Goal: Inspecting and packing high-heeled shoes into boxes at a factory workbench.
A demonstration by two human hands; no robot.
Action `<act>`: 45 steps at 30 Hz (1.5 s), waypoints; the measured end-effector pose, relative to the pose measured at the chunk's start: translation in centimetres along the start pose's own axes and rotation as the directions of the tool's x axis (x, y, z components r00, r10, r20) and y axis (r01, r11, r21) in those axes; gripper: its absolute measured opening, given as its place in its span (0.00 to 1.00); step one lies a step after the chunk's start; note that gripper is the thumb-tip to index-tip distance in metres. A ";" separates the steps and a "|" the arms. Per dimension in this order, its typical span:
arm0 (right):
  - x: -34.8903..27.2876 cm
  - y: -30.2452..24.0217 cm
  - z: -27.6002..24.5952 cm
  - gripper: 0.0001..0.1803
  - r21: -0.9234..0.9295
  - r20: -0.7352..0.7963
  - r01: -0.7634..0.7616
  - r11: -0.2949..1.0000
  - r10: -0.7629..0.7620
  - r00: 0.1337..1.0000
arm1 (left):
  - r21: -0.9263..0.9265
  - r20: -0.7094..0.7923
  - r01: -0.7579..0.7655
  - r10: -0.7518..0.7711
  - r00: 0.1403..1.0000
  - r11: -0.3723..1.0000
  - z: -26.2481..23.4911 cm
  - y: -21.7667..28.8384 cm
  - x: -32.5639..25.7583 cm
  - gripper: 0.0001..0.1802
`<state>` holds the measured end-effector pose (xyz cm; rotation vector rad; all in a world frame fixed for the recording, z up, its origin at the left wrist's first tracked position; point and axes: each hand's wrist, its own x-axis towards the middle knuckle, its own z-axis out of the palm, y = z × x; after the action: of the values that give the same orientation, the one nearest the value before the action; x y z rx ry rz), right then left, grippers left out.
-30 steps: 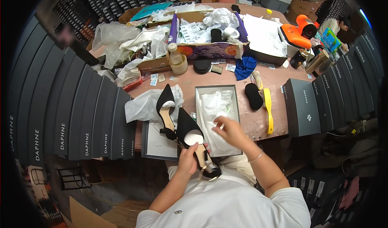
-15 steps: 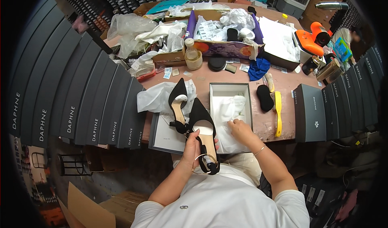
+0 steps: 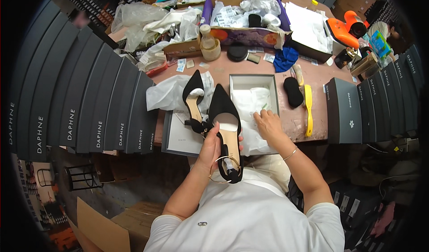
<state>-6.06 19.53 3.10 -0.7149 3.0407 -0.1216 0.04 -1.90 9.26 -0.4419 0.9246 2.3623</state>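
Note:
My left hand (image 3: 210, 148) is closed around a black pointed shoe (image 3: 222, 104) with a pale insole and white stuffing. It is tilted toe away from me, its heel end near my shirt. Left of it, a matching black shoe (image 3: 194, 76) rests over white tissue paper (image 3: 163, 92) and a box lid (image 3: 178, 140). My right hand (image 3: 269, 127) is over the open shoe box (image 3: 276, 101), fingers slightly apart and touching the white tissue (image 3: 251, 101) that lines it. A small green-white piece lies on that tissue by my fingertips.
Dark shoe boxes stand in rows at the left (image 3: 105, 100) and right (image 3: 346, 111). A yellow brush (image 3: 308, 111) and a black sponge-like pad (image 3: 293, 92) lie right of the open box. Farther back are a glue bottle (image 3: 210, 46), a blue cloth (image 3: 286, 59) and a purple carton (image 3: 243, 38).
The whole view has tipped, so the table appears higher. My right fingers have spread and the tissue in the box lies flatter. The held shoe has shifted slightly away from me.

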 end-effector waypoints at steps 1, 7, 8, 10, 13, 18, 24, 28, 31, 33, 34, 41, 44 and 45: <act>-0.1 -0.2 0.7 0.13 -0.027 -0.013 0.036 0.999 -0.036 0.999 | 0.004 0.051 -0.049 0.048 0.998 0.999 -0.4 -0.3 0.2 0.39; -1.8 0.8 2.1 0.24 0.611 -0.106 -0.081 0.787 0.183 0.977 | -0.017 0.261 -0.117 0.118 0.958 0.993 -0.1 0.3 -1.2 0.42; -2.1 0.4 0.0 0.26 0.664 -0.200 -0.069 0.745 0.266 0.943 | -0.029 0.262 -0.104 0.108 0.959 0.994 -0.5 0.3 -1.3 0.43; -2.9 -0.2 -4.2 0.27 0.814 -0.273 0.025 0.581 0.343 0.899 | -0.027 0.260 -0.090 0.094 0.961 0.996 -1.2 0.2 -1.1 0.44; -3.6 -2.7 -8.6 0.26 0.857 -0.368 0.291 0.425 0.110 0.924 | -0.014 0.220 -0.080 0.081 0.972 0.997 -1.2 -0.2 -0.4 0.42; -0.2 -5.3 -6.1 0.31 0.300 -0.554 0.422 0.855 -0.204 0.807 | 0.100 0.034 -0.099 0.096 0.995 0.990 2.0 -1.9 -0.2 0.32; 0.2 -4.5 -7.9 0.56 0.764 -0.340 0.274 0.585 0.004 0.940 | 0.341 0.040 -0.054 0.043 0.998 0.939 0.1 -1.5 0.1 0.41; 1.6 -4.3 -5.2 0.55 0.757 -0.386 0.291 0.585 0.040 0.922 | 0.302 0.021 -0.054 0.050 0.999 0.952 0.9 -2.8 0.7 0.43; 1.9 -4.8 -4.5 0.52 0.771 -0.286 0.217 0.599 0.021 0.958 | 0.129 -0.069 -0.008 0.017 0.997 0.992 0.9 -3.8 1.2 0.40; 1.8 -2.1 -5.7 0.52 0.850 -0.138 0.208 0.484 -0.177 0.975 | 0.052 0.009 -0.036 0.036 0.999 0.998 1.2 -4.3 1.6 0.40; 0.8 0.1 -7.3 0.54 0.892 -0.063 0.120 0.435 -0.143 0.988 | 0.100 0.089 0.017 -0.026 0.996 0.995 0.2 -3.9 1.9 0.38; -7.4 18.8 3.3 0.47 0.468 -0.099 -0.557 0.686 0.667 0.739 | 0.030 0.291 0.102 -0.106 0.951 0.994 1.9 -0.9 3.7 0.38; -8.0 21.4 7.3 0.37 0.707 -0.271 -0.379 0.598 0.723 0.636 | 0.244 0.009 0.050 -0.054 0.999 0.968 3.3 -1.4 3.7 0.32; -8.0 21.9 7.8 0.33 0.795 -0.341 -0.267 0.545 0.765 0.546 | 0.319 -0.077 0.009 0.017 0.997 0.948 4.5 -1.2 3.2 0.29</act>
<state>-8.33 42.06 -6.40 0.5398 3.1665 -1.6976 -2.18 3.17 10.24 -0.4045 1.3193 2.1558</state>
